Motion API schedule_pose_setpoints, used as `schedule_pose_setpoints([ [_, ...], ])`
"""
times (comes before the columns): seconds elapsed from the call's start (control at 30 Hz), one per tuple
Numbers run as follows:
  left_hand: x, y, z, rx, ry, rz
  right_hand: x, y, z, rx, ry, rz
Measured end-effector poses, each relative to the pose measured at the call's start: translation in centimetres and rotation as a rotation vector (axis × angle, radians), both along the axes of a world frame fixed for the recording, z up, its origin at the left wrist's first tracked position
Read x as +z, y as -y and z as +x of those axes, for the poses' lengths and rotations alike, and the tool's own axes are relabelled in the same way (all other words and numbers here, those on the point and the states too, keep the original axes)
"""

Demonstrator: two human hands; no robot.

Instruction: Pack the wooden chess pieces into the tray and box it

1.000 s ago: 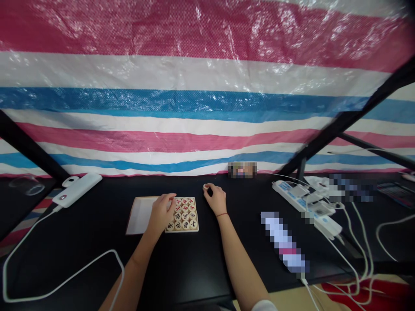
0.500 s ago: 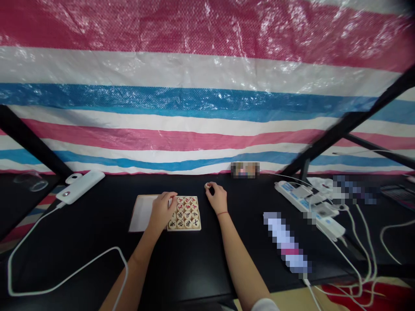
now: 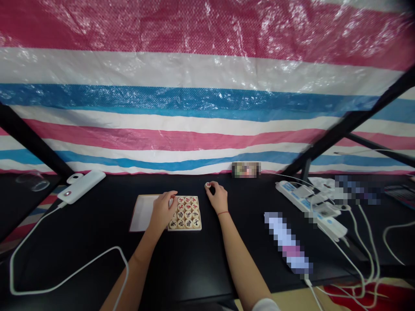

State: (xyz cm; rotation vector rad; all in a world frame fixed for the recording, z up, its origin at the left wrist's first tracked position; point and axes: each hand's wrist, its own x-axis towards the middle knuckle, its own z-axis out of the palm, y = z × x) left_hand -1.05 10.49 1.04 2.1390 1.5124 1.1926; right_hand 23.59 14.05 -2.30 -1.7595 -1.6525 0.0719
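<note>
An open box (image 3: 184,229) of round xiangqi pieces (image 3: 188,214), marked in red and black characters, lies on the black table. Its lid (image 3: 142,212) is folded out flat to the left, white on the inside. My left hand (image 3: 164,210) rests over the box's left side, thumb and fingers apart, covering part of the pieces there. Beyond the box and to its right, my right hand (image 3: 218,197) pinches a single xiangqi piece (image 3: 208,185) between thumb and fingertips, with a red mark on its face.
A white power bank (image 3: 82,186) with a cable lies at the left. On the right are a white power strip (image 3: 311,209) with tangled cables and a blurred-out phone-like thing (image 3: 287,242). Another blurred object (image 3: 246,169) stands at the back by the striped tarp (image 3: 194,138).
The piece in my right hand now shows more of its marked face. My left hand stays over the box. The view has shifted very slightly.
</note>
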Motion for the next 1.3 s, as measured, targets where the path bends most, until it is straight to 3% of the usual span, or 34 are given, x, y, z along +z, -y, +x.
schedule_pose_setpoints([
  [0.3,-0.3,0.1,0.2,-0.014,-0.026,-0.045,0.1,-0.2,0.0,-0.007,-0.040,-0.024],
  [0.5,0.5,0.8,0.8,0.109,-0.183,-0.096,1.8,1.2,-1.1,-0.059,-0.118,0.145],
  [0.6,1.1,1.3,1.3,0.269,-0.311,-0.117,2.6,2.6,-2.5,0.037,-0.227,0.001],
  [0.7,1.6,1.7,1.9,0.336,-0.434,-0.125,3.1,3.8,-4.0,0.116,-0.262,-0.178],
  [0.9,1.9,2.0,2.8,0.318,-0.501,-0.178,3.5,4.1,-5.3,0.143,-0.257,-0.213],
  [1.17,1.2,1.9,2.9,0.280,-0.407,-0.061,3.1,4.0,-5.1,0.157,-0.275,-0.177],
  [1.3,1.2,1.7,2.8,0.235,-0.351,-0.078,3.1,4.0,-5.2,0.150,-0.272,-0.161],
])
